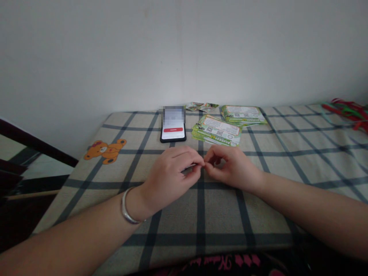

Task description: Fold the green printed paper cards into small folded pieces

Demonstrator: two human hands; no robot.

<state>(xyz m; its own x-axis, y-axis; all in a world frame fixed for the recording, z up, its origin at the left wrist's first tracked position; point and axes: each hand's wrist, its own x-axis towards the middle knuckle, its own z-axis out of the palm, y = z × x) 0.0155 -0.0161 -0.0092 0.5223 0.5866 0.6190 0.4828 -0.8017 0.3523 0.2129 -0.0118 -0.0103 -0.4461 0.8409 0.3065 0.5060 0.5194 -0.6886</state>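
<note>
I have the left hand (172, 168) and right hand (235, 166) pinched narrow, fingertips meeting above the checked surface (178, 234), though I cannot tell whether they hold anything, while just beyond lie the phone (173, 135) and two card stacks (220, 130) (244, 115), their print unreadable and no brand legible.

From where I stand I can't make out a whole word anywhere: the front stack of green-edged cards (217, 130) and the back stack (244, 114) carry QR codes and tiny print (yellow lettering too, along the lower edges). The phone (173, 135) shows a red button with illegible white writing, and the dark fabric (212, 266) has blurred pink script beside stars.
</note>
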